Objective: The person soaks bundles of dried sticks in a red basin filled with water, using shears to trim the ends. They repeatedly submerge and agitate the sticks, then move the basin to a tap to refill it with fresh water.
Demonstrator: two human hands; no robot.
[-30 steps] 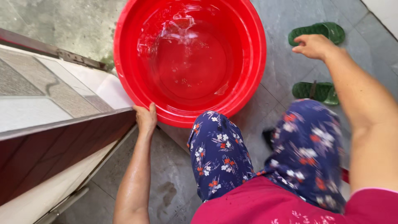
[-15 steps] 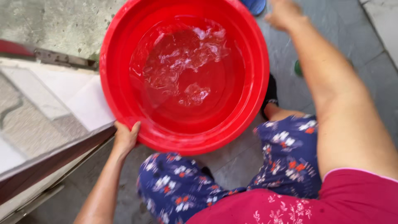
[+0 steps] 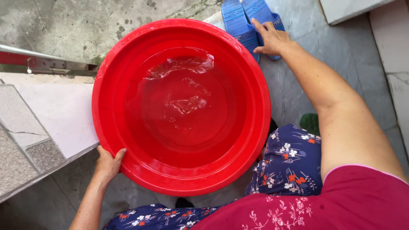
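Observation:
A big round red plastic basin (image 3: 128, 68) fills the middle of the view, with a little rippling water (image 3: 185, 102) in its bottom. My left hand (image 3: 108, 164) grips the basin's near-left rim from below. My right hand (image 3: 272, 39) reaches past the basin's far right side and rests on a pair of blue slippers (image 3: 245, 21) on the floor, fingers spread over them. My knees in blue flowered trousers (image 3: 289, 164) show below the basin.
A tiled step with a metal edge (image 3: 38, 132) lies to the left. Grey concrete floor (image 3: 85, 25) surrounds the basin. A green slipper (image 3: 310, 123) peeks out beside my right arm. A pale stone slab (image 3: 353, 8) sits at the top right.
The view has shifted so the basin sits lower and centred. My right hand moved from beside green slippers to the blue slippers. The left hand kept its hold on the rim.

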